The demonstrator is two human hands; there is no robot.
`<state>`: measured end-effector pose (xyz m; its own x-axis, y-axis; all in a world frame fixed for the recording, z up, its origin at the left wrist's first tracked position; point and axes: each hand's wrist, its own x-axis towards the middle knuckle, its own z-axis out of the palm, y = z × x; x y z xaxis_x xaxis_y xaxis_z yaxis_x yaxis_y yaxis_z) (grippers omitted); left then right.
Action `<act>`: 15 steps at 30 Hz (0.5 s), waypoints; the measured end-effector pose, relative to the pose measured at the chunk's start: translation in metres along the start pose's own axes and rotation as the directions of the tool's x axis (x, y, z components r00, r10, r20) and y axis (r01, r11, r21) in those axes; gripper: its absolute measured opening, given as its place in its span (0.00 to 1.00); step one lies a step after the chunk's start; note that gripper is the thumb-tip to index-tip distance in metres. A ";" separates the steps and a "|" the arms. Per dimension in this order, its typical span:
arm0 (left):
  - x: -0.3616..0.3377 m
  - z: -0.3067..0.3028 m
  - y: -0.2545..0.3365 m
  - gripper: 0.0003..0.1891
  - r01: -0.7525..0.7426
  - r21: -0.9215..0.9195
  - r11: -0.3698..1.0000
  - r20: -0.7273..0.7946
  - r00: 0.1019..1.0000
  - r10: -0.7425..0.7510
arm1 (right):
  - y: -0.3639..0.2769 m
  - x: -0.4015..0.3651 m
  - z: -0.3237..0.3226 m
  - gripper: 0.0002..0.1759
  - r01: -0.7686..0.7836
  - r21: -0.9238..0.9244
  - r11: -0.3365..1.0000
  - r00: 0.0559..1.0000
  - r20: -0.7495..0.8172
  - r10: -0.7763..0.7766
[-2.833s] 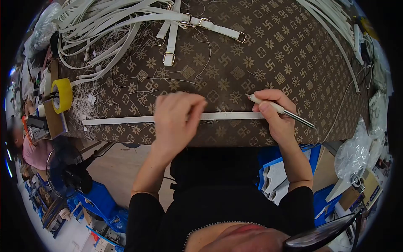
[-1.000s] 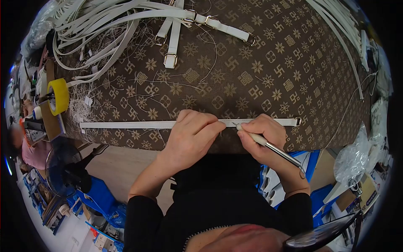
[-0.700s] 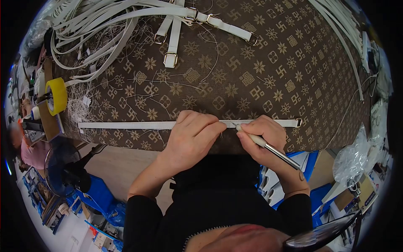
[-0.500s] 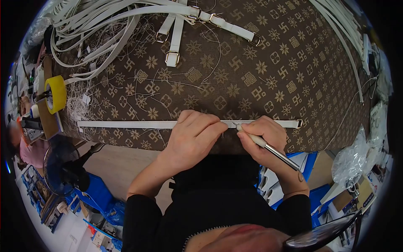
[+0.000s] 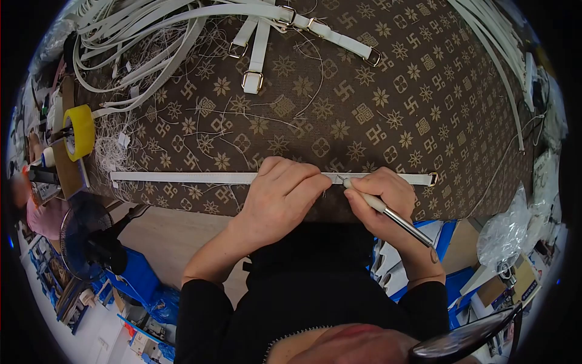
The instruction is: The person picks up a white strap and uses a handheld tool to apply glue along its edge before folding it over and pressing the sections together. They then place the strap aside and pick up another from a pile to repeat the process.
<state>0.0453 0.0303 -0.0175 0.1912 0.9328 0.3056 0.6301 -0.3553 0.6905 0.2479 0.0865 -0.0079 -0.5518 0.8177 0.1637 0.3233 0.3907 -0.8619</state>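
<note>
A narrow white strap (image 5: pixel 182 178) lies straight across the near part of the brown patterned cloth, a metal ring (image 5: pixel 433 179) at its right end. My left hand (image 5: pixel 282 191) is closed at the strap's middle, thumb and finger pinched on it; fine thread ends show just below. My right hand (image 5: pixel 382 197) grips a pen-shaped tool (image 5: pixel 397 219) with a pale handle and a silver rear part. Its thin tip points left at the strap, close to my left fingertips. Whether the tip touches the strap is too small to tell.
Coiled white straps (image 5: pixel 139 36) with metal buckles lie at the far left, among loose thread scraps (image 5: pixel 112 145). Yellow tape (image 5: pixel 79 132) stands at the left edge. More straps (image 5: pixel 491 42) hang at the far right. A fan (image 5: pixel 88 239) is below left, beside a seated person.
The view has shifted slightly. Both hands keep nearly the same place on the strap, and the tool's tip has moved very little.
</note>
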 end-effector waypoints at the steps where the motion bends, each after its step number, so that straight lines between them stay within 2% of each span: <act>1: 0.000 0.000 0.000 0.15 0.001 0.007 1.000 -0.001 1.000 -0.001 | 0.000 0.000 0.000 0.11 0.005 0.000 1.000 1.000 -0.007 -0.005; 15: 0.001 0.003 0.000 0.13 -0.004 0.034 0.999 -0.017 1.000 0.005 | 0.001 0.000 0.001 0.12 0.022 0.002 1.000 1.000 -0.019 -0.022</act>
<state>0.0480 0.0313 -0.0189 0.1816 0.9299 0.3200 0.6548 -0.3571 0.6661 0.2480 0.0862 -0.0091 -0.5445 0.8166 0.1918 0.3090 0.4079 -0.8592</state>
